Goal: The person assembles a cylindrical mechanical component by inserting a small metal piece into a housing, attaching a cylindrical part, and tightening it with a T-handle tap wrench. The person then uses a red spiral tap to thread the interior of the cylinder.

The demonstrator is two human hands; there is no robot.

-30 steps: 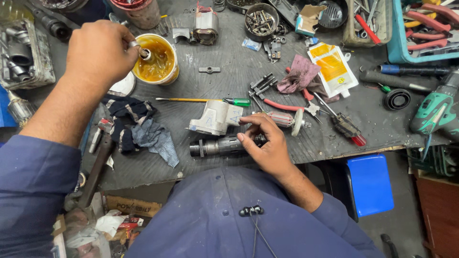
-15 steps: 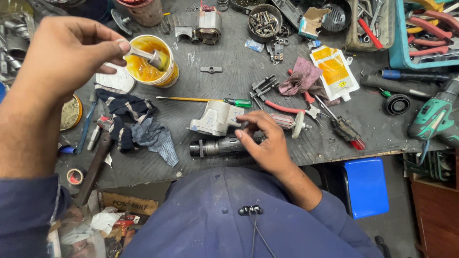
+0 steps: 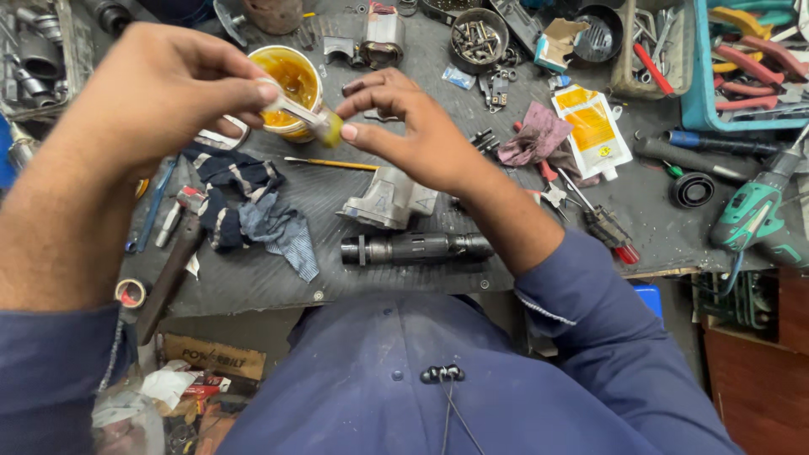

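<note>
A small stick w/ a yellow grease blob is pinched in the left hand. The right hand, fingers curled but empty, is held just beside the blob. Grease is best taken lightly, over the tub, so drips are caught.

Yellow grease tub; blue striped rag; green drill.

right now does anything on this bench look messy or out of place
Yes. A crumpled striped rag lies in a heap on the black mat, and a yellow pouch lies loose among scattered tools. The left hand holds a stick with a blob of yellow grease at the right hand's fingers.
</note>
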